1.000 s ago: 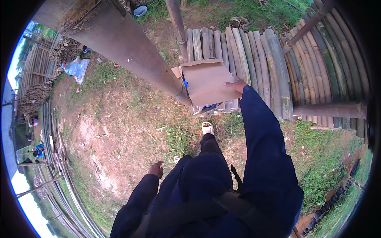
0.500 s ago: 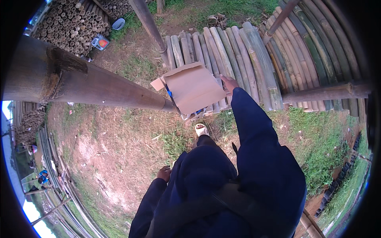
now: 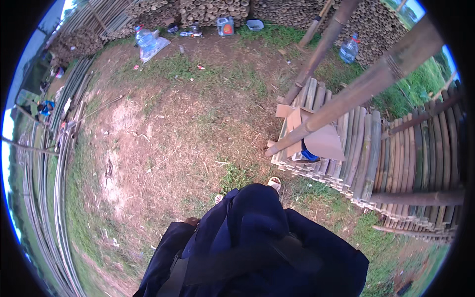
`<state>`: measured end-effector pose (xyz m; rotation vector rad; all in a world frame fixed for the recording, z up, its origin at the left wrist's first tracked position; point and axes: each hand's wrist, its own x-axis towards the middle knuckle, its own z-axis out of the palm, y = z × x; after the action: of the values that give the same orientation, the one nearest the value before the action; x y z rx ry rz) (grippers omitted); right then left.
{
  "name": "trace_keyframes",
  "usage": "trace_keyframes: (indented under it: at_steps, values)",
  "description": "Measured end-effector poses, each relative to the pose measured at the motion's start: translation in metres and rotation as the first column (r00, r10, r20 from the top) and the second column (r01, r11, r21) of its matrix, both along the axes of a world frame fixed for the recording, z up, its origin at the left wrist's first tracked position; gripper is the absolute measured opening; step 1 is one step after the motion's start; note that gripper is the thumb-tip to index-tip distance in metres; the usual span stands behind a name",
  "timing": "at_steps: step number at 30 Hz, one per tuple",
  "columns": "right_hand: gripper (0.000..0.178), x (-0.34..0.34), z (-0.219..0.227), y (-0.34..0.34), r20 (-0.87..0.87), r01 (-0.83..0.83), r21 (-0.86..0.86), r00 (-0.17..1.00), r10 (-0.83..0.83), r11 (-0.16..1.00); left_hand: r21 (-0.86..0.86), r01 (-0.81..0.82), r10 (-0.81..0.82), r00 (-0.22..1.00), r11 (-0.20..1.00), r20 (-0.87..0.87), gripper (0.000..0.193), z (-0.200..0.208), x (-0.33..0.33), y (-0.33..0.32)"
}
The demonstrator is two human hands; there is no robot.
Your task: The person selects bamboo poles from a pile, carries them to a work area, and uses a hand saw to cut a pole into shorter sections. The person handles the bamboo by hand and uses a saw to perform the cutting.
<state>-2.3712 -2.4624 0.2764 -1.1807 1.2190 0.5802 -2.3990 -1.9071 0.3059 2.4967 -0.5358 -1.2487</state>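
My left hand hangs low beside my dark blue clothing, and only a bit of it shows past the sleeve. Its fingers are hidden, and I see nothing held in it. My right arm is bent close to my body, with the hand out of sight. Ahead on the right, an open cardboard box rests on a stack of bamboo poles. Its flaps stand spread, and something blue shows inside. Neither hand touches the box.
A thick slanting bamboo post crosses in front of the box. Bamboo piles line the back, near a grey jug, a basin and large clear bottles. Long poles lie at left, where a person in blue is.
My right hand has left the box's edge and dropped out of view. My view has swung left, so the box now appears farther right.
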Motion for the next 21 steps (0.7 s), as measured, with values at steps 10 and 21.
trace_keyframes:
  at_steps: [10, 21]
  values:
    - [0.052, 0.155, 0.040, 0.158, -0.032, -0.761, -0.024, 0.649, 0.760, 0.648, 0.015, -0.957, 0.955, 0.288, 0.290, -0.074, 0.047, 0.003, 0.028, 0.053]
    - [0.042, 0.423, 0.001, 0.302, -0.284, -0.981, -0.087, 0.193, 0.939, 0.175, -0.009, -0.986, 0.972, -0.162, -0.166, -0.168, 0.046, -0.028, 0.147, 0.170]
